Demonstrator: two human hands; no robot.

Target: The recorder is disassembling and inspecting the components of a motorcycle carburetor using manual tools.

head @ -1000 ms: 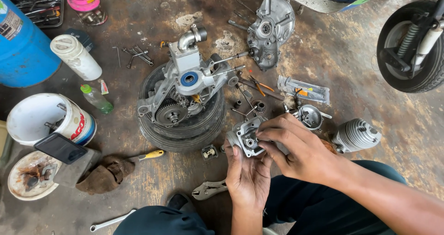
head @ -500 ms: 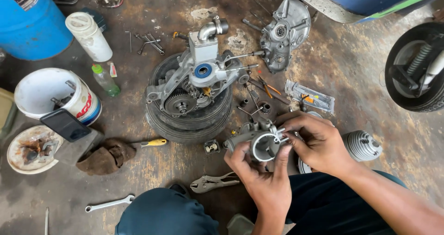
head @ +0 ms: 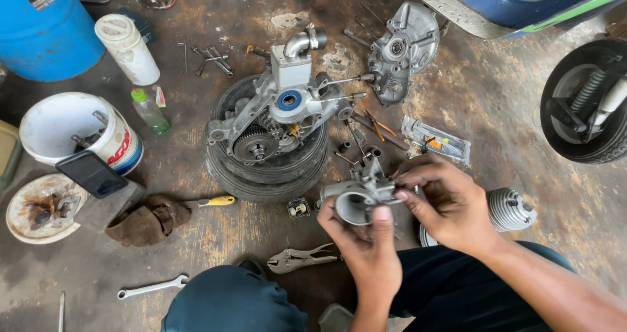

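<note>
While the person is sitting low on the stained concrete floor (head: pixel 496 97), both hands are working on a small grey metal carburettor body (head: pixel 358 198) held up just over the knees. The left hand (head: pixel 366 253) is cupping it from below, its grip wrapped closed around the underside with the thumb lying against the round open mouth. The right hand (head: pixel 447 205) is coming in from the side, its grip pinched shut with thumb and fingertips on the body's top fittings; what tiny piece they are nipping I cannot tell. It looks to me like the stage of fitting or freeing a small part on that body, so whatever follows is calling for a steady hold underneath and fine fingertip work above.

Just below the hands, locking pliers (head: pixel 300 259) are lying on the floor, with a spanner (head: pixel 151 286) further left. A finned cylinder (head: pixel 511 209) is sitting just beside the right wrist. Beyond that, a yellow-handled screwdriver (head: pixel 215 201) and a brown rag (head: pixel 147 220) are resting near a stack of tyres (head: pixel 268 172), which is carrying an opened engine block (head: pixel 281 110) with its gears showing. Farther off, a loose crankcase cover (head: pixel 401 51) is lying flat, a white bucket (head: pixel 78 133) is standing at the left, and a blue drum (head: pixel 46 28) is filling the far corner.
</note>
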